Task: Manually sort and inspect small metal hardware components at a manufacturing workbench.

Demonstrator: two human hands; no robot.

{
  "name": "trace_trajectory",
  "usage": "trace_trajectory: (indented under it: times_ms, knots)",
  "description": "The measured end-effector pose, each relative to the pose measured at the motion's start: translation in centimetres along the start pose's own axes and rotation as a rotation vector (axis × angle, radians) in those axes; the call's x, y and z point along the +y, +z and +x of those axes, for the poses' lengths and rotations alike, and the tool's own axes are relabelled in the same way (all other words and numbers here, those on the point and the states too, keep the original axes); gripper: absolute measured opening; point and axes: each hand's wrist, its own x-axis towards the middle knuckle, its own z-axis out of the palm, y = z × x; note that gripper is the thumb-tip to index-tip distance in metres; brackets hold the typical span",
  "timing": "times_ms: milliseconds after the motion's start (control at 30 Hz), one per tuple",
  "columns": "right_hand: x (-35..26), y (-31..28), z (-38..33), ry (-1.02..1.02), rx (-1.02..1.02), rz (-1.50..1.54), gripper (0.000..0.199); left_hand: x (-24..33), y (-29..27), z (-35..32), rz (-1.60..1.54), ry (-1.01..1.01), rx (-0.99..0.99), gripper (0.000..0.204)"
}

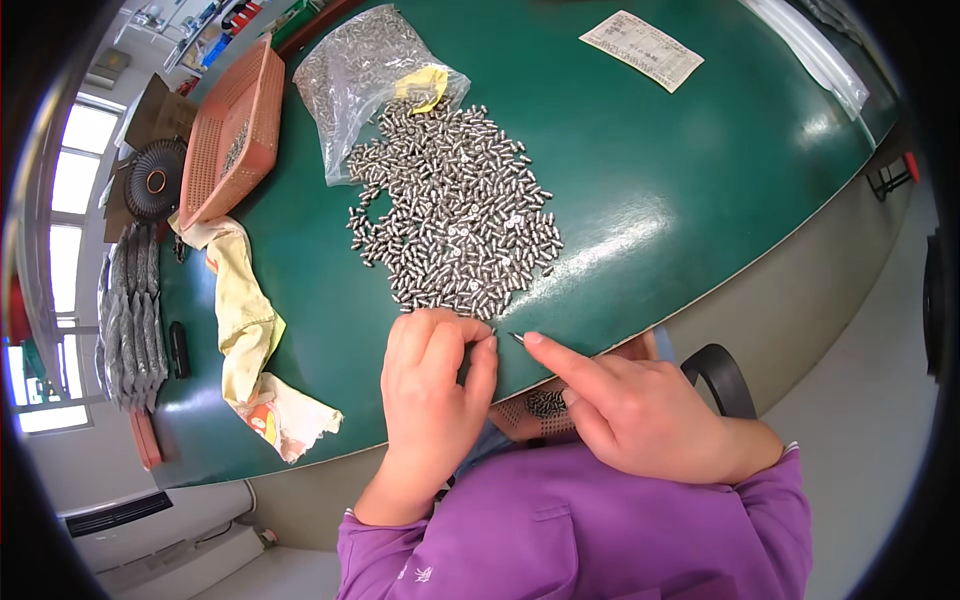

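A heap of small silver, bullet-shaped metal parts spreads over the green table. At the heap's near edge is my left hand, its fingers curled and its thumb and index fingertips close together. Whatever lies between those tips is too small to make out. My right hand points leftward from the table's front edge, index finger stretched out and the others bent under. One single metal part lies at the tip of that index finger, between my two hands.
Behind the heap lies a clear plastic bag of metal parts with a yellow tag. An orange basket and a yellowish cloth are at left. A paper slip lies far right. Below the table edge sits a basket of parts.
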Motion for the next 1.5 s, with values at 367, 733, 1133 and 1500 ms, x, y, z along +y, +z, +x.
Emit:
trace_trajectory:
  times_ms: [367,733,1133,1500]
  knots:
    - [0.2,1.0,0.7,-0.163,0.121,-0.004,0.050,0.1,-0.3,-0.7,-0.079,-0.073,-0.059,0.018]
    - [-0.6,0.0,1.0,-0.114,0.000,-0.167,0.048,-0.1,-0.5,-0.5,-0.127,-0.065,-0.076,0.016]
    - [0.1,-0.4,0.2,-0.025,-0.035,0.086,0.062,-0.4,-0.5,-0.4,-0.004,-0.062,0.028,0.019]
    - [0.2,0.7,0.5,-0.128,0.045,-0.007,0.055,0.6,-0.9,-1.1,-0.003,-0.073,-0.044,0.018]
